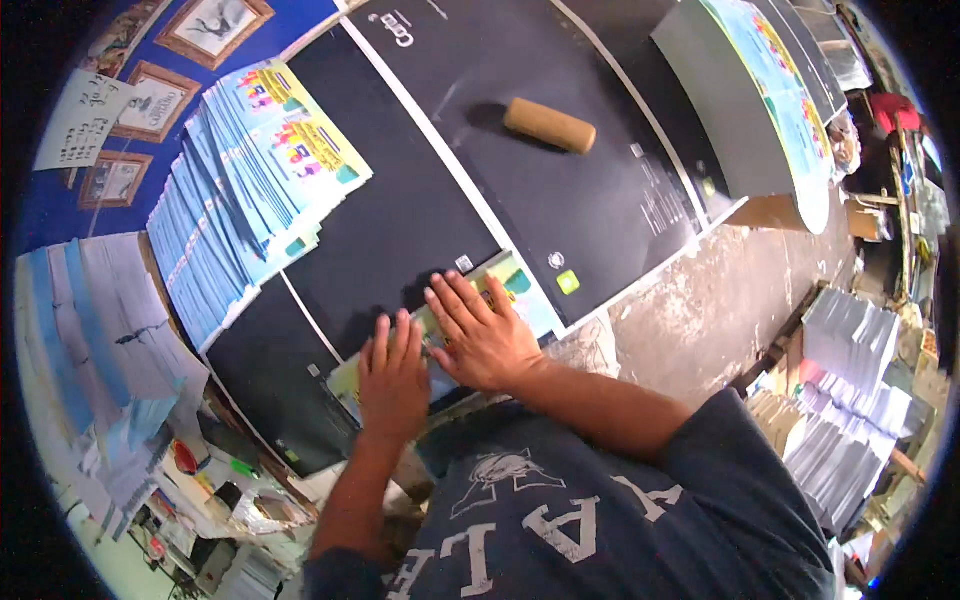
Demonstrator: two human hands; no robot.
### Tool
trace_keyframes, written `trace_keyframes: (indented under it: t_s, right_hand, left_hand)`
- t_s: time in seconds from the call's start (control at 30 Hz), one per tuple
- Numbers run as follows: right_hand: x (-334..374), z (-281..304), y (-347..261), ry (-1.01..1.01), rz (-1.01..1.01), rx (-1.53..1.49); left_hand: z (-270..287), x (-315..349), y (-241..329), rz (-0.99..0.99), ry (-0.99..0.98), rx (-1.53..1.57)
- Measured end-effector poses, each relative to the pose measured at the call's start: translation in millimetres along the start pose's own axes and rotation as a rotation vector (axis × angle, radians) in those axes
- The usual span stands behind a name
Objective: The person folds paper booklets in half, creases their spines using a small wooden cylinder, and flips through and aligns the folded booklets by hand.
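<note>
At the near edge of the black-covered table lies a printed sheet [527, 290], yellow-green and light blue, perhaps folded. My left hand [394, 375] presses on it with the fingers stretched forward. Close beside it, my right hand [484, 335] rests flat on the same sheet, fingers extended and slightly apart. Neither hand grips anything. Both palms hide the middle of the sheet. Farther off on the table, a tan cylindrical block [550, 126], seemingly wooden, lies on its side, apart from my hands.
Fanned piles of folded colour prints [235, 190] cover the table's far left. A tall stack of large printed sheets [740, 110] stands at the far right, its top curling over. White paper stacks [845, 340] sit lower right, others [95, 330] at left. Framed pictures [213, 28] hang on a blue wall.
</note>
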State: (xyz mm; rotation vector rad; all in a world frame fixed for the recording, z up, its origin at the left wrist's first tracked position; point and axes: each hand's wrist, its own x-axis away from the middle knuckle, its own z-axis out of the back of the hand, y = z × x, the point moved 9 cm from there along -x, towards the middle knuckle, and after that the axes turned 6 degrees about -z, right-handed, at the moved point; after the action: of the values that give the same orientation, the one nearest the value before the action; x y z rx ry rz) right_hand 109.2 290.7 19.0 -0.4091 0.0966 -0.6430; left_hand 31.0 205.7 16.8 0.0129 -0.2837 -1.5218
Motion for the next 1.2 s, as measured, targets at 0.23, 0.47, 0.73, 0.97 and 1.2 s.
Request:
trace_keyframes:
  t_s: [0.23, 0.47, 0.73, 0.97, 1.2]
  right_hand:
    - [7, -1, -3, 0.070, 0.024, 0.031]
    - [-9, 33, 34, 0.248, 0.004, -0.451]
    - [-126, 98, 137, 0.344, -0.134, 0.372]
    - [-116, 90, 149, 0.327, -0.232, 0.425]
    - [-61, 130, 181, 0.435, -0.387, -0.785]
  left_hand:
    - [-2, 4, -2, -0.094, 0.127, 0.065]
    - [1, 1, -11, -0.102, 0.116, 0.151]
    - [12, -6, -21, -0.121, -0.018, 0.250]
    - [13, -5, -22, -0.231, 0.039, 0.186]
    - [12, 1, -26, -0.301, 0.203, 0.227]
